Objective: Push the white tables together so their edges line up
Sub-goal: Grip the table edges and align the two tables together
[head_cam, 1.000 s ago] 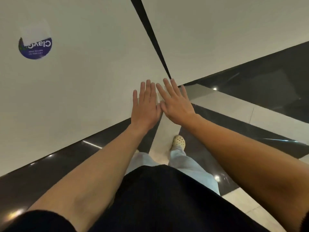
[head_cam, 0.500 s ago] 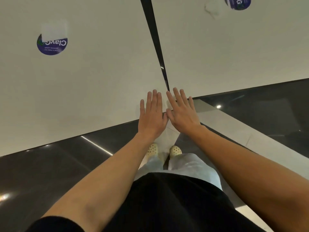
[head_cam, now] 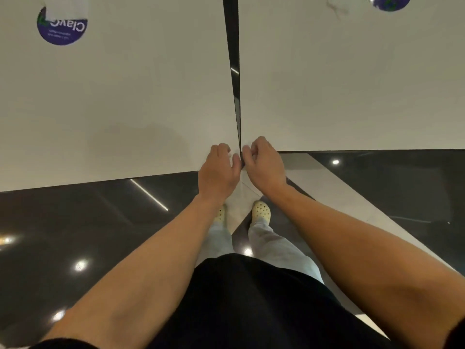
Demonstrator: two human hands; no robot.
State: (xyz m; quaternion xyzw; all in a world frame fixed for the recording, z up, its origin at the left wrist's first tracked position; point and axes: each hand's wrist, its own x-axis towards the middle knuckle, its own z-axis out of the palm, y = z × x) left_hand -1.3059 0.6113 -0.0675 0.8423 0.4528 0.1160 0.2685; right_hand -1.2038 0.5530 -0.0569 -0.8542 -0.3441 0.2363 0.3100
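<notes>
Glossy dark floor with a pale tile strip, seen from above. Left table and right table sit side by side, dark gap between them narrowing to almost nothing at the near corners. Left hand curled over left table's near-right corner, right hand curled over right table's near-left corner, thumbs near the seam. Right table's near edge sits farther away than left's

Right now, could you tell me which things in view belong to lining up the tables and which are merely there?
Part of the job:
- left table
- right table
- dark gap between them, narrowing toward the near corners
- left hand and right hand, curled at those corners

Just there:
- blue round sticker on the left table
- second sticker on the right table
- glossy floor
</notes>
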